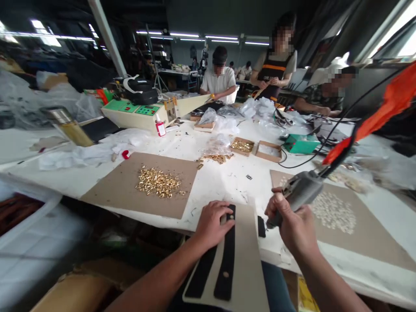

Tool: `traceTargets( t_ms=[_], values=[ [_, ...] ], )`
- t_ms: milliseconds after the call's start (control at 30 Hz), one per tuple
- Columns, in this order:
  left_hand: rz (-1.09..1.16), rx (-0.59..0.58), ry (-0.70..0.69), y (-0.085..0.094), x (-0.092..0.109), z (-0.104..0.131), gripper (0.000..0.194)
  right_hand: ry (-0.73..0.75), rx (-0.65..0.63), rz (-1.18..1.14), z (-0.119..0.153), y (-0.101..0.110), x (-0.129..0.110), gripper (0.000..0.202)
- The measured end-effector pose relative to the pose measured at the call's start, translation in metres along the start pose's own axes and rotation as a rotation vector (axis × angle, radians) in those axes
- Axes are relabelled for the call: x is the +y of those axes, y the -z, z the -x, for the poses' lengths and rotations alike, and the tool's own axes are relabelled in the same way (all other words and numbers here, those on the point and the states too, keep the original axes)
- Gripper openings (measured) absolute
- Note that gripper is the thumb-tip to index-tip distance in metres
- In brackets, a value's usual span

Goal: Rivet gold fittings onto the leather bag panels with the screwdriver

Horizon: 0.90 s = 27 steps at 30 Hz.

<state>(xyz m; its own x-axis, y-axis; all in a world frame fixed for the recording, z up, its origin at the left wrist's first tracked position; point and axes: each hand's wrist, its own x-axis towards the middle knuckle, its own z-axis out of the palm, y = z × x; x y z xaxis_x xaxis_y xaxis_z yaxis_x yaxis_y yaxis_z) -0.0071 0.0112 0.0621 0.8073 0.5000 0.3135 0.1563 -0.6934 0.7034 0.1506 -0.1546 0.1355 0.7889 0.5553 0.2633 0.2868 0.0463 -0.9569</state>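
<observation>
My left hand point(214, 225) lies on the upper end of a black strip point(224, 268), its fingers outstretched and the thumb apart from the index finger. Small pale round spots show on this strip. Another black strip point(201, 273) lies to its left, partly under my forearm. Both rest on a light board point(247, 260) over my lap, against the table edge. My right hand point(297, 225) is wrapped round a grey corded tool point(300, 190), whose tip points down to the left. Its exact kind is unclear. Below the tip sits a small black piece point(261, 226).
Brown cardboard point(110, 190) carries a pile of gold metal pieces point(157, 182). Another sheet point(367, 216) at right holds many small whitish pieces point(334, 212). Behind are small boxes point(268, 151), a green box point(300, 144) and a cream machine point(139, 112). Orange cloth point(373, 115) wraps the cord. People work beyond.
</observation>
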Motion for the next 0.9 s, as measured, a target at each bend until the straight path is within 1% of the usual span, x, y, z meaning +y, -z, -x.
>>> traceTargets(
  t_ms=[100, 133, 167, 233, 300, 367, 433, 500, 567, 600, 667, 700, 733, 767, 833, 900],
  values=[
    [-0.011, -0.041, -0.028, 0.004, 0.000, -0.004, 0.021, -0.307, 0.129, 0.322, 0.037, 0.049, 0.008, 0.059],
    [-0.016, -0.062, -0.040, 0.007, -0.001, -0.006, 0.021, -0.378, 0.169, 0.414, 0.050, 0.064, 0.014, 0.062],
    [-0.023, -0.085, -0.052, 0.010, -0.002, -0.007, 0.021, -0.413, 0.205, 0.490, 0.061, 0.078, 0.021, 0.065],
    [-0.043, -0.130, -0.076, 0.021, -0.004, -0.006, 0.022, -0.409, 0.239, 0.621, 0.080, 0.103, 0.035, 0.066],
    [-0.075, -0.166, -0.097, 0.036, -0.006, 0.001, 0.026, -0.382, 0.235, 0.729, 0.093, 0.123, 0.047, 0.065],
    [-0.115, -0.203, -0.128, 0.057, -0.007, 0.014, 0.035, -0.393, 0.214, 0.799, 0.101, 0.137, 0.056, 0.064],
    [-0.159, -0.266, -0.180, 0.077, -0.006, 0.032, 0.048, -0.400, 0.215, 0.821, 0.107, 0.146, 0.062, 0.063],
    [-0.201, -0.361, -0.232, 0.091, -0.003, 0.049, 0.063, -0.390, 0.224, 0.803, 0.110, 0.149, 0.066, 0.061],
    [-0.212, -0.424, -0.251, 0.095, 0.001, 0.060, 0.070, -0.380, 0.246, 0.773, 0.113, 0.149, 0.070, 0.061],
    [-0.201, -0.432, -0.251, 0.093, 0.004, 0.061, 0.067, -0.376, 0.253, 0.756, 0.114, 0.148, 0.072, 0.061],
    [-0.126, -0.394, -0.253, 0.082, 0.009, 0.056, 0.051, -0.356, 0.265, 0.710, 0.117, 0.147, 0.076, 0.063],
    [-0.057, -0.352, -0.250, 0.074, 0.012, 0.050, 0.042, -0.340, 0.273, 0.677, 0.119, 0.147, 0.078, 0.066],
    [0.021, -0.299, -0.223, 0.068, 0.016, 0.041, 0.035, -0.318, 0.293, 0.640, 0.121, 0.148, 0.079, 0.070],
    [0.090, -0.246, -0.168, 0.062, 0.021, 0.032, 0.031, -0.289, 0.331, 0.605, 0.124, 0.149, 0.079, 0.075],
    [0.172, -0.149, -0.001, 0.057, 0.032, 0.011, 0.034, -0.208, 0.453, 0.569, 0.130, 0.153, 0.077, 0.082],
    [0.186, -0.055, 0.161, 0.060, 0.046, -0.008, 0.041, -0.112, 0.586, 0.587, 0.137, 0.157, 0.071, 0.079]
  ],
)
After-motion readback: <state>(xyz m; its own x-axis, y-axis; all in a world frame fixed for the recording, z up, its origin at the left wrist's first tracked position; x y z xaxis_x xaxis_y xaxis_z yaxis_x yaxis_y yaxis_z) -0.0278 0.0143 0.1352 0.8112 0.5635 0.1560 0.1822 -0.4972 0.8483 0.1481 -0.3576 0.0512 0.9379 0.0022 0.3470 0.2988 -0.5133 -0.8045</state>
